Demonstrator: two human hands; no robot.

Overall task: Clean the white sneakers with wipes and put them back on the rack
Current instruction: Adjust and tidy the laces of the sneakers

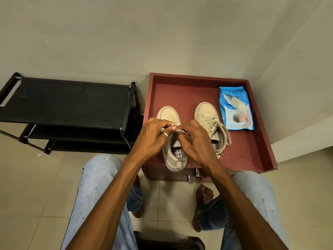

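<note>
Two off-white sneakers stand side by side, toes away from me, on the red-brown cabinet top (189,91). Over the left sneaker (168,115) both hands work its lace (180,131): my left hand (153,136), a ring on one finger, pinches one part of the lace, and my right hand (195,141) pinches the other part. The right sneaker (207,114) stands untouched with its laces hanging loose over its side. A blue pack of wipes (235,110) lies flat to the right of the sneakers. The black shoe rack (68,101) stands to the left of the cabinet.
The cabinet top has a raised rim (259,112) along its back and right side and metal drawer knobs (193,175) at its front. My knees in light jeans and bare feet are on the tiled floor (27,186) in front. A wall rises behind everything.
</note>
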